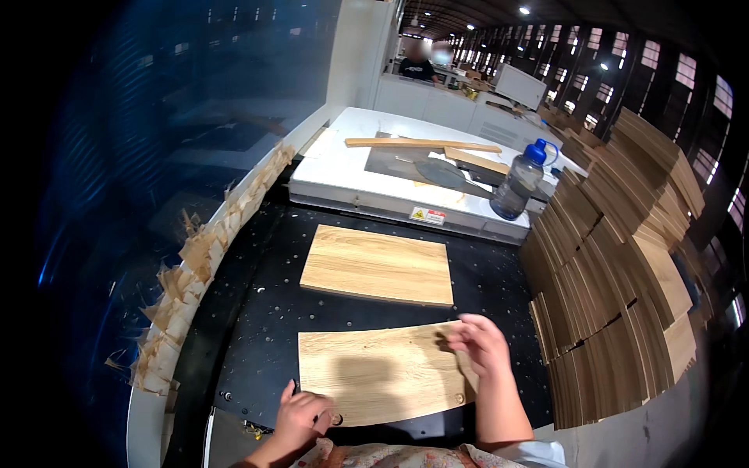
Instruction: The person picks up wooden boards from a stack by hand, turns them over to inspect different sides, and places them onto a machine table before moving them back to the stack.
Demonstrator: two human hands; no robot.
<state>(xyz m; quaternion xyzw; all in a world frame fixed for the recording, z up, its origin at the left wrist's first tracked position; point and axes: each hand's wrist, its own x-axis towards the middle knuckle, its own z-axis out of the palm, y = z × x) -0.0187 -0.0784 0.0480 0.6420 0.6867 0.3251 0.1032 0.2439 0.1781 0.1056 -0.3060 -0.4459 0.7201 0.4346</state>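
Now both hands, left hand [303,417] and right hand [480,343], grip the near board's [378,374] edges.

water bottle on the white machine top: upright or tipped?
Upright. The bottle stands on its base on the white machine top, blue cap uppermost; its apparent lean matches the fisheye bend.

I count two flat rectangular light-oak wood panels, one nearer me [374,374] and one farther off [378,265]. I see one smoky translucent water bottle with a blue cap [518,181] and two long pale wooden strips [421,143] [477,161]. Both of my hands, left [300,417] and right [480,343], show.
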